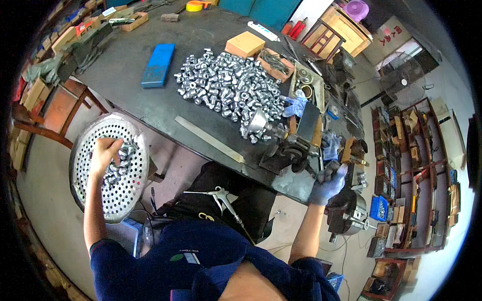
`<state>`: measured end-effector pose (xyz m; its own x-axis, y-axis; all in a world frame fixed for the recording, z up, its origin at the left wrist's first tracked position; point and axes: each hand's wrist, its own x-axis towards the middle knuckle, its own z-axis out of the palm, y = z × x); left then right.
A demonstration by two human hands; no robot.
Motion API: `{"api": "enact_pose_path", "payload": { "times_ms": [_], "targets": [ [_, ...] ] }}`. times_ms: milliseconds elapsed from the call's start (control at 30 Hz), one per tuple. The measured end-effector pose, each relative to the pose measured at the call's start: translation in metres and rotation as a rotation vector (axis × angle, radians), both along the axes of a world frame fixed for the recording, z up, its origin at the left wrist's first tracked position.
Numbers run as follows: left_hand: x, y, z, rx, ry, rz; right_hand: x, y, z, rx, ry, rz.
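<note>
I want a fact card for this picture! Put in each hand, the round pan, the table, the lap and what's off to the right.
Left hand: bare, over the pan, at some metal bits; grip unclear
Right hand: gloved in blue, by the machine; grip unclear
Pan: round, silver, full of holes, bits inside
Table: dark; big pile of metal bits, blue box, flat strip
Lap: air gun
Right side: fan, shelf

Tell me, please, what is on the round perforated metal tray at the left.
Small shiny metal fittings lie on the tray, the left hand over some; whatever the hand covers cannot be seen.
</note>
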<state>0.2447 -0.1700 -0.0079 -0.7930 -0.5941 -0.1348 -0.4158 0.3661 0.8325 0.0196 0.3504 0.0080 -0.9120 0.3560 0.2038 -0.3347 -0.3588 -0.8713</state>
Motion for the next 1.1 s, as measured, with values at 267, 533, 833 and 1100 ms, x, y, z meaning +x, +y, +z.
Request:
{"api": "enact_pose_path", "payload": {
  "times_ms": [267, 533, 833, 1100],
  "targets": [
    [-0.101, 0.064, -0.015, -0.677, 0.059, -0.329, -0.044, 0.007, -0.091, -0.075, -0.207, 0.039],
    [-0.262, 0.163, -0.073, -0.945, 0.132, -0.662, -0.049, -0.003, -0.091, -0.077, -0.182, 0.04],
    [-0.235, 0.15, -0.049, 0.455, 0.288, -0.408, -0.016, -0.004, -0.073, -0.08, -0.262, 0.033],
    [-0.224, 0.174, 0.01, 0.803, 0.534, -0.637, -0.028, 0.01, -0.093, -0.028, -0.298, -0.011]
  ]
}}
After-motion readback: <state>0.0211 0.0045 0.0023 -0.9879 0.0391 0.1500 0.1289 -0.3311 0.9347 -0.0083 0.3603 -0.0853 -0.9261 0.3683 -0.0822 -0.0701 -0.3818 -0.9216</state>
